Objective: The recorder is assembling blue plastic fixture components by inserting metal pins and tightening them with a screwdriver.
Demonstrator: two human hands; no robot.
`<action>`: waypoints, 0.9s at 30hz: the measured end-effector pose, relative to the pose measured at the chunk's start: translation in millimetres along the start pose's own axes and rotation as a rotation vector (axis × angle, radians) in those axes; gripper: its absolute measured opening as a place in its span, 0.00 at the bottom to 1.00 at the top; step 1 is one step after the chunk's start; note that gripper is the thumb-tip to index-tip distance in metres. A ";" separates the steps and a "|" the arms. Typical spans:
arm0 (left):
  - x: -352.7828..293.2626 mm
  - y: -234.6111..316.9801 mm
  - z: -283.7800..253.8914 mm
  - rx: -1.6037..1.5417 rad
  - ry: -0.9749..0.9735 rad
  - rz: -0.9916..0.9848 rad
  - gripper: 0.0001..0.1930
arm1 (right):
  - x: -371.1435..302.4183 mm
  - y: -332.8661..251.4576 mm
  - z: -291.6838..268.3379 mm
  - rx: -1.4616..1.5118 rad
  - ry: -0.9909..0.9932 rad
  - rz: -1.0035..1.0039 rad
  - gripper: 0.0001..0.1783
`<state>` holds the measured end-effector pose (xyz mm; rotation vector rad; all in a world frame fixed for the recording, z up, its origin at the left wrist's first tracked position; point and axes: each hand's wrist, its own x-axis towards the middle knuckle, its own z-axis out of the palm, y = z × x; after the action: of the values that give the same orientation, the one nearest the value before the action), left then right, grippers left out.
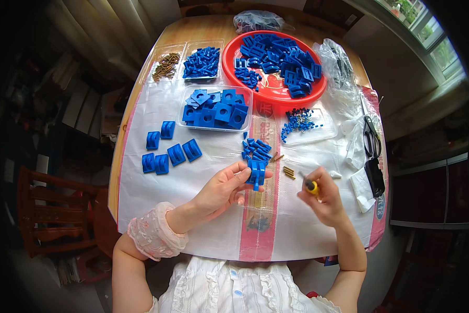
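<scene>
Between the thumb and fingers of my left hand [221, 189] is a blue plastic part [256, 173], raised over the middle of the table. To its right, my right hand [324, 198] is closed round a screwdriver with a yellow and black handle [311, 186]; its short shaft points up and left, apart from the blue part. Several brass-coloured pins [289, 172] lie between the two hands. Just beyond the left hand is a small pile of blue wedge-like pieces [256, 148]. Several assembled blue blocks [176, 154] with curved tops sit at the left.
A red basin [318, 99] of blue parts stands at the back. Clear containers hold square blue plates [223, 112], small blue pieces [202, 62] and brass pins [166, 66]. Tiny blue bits [298, 121] lie on a clear lid. Black-handled scissors [371, 136] and crumpled plastic [339, 62] are along the right.
</scene>
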<state>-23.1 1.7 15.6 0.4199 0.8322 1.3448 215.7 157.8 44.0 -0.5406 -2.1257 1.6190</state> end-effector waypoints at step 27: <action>-11.0 -24.4 18.2 0.142 -0.188 -0.160 0.30 | -9.8 -0.5 35.2 -0.427 -0.020 -0.364 0.17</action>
<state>6.7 -10.6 13.5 0.5699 0.7903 1.0842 204.8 124.0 35.2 -0.2367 -2.4246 0.9853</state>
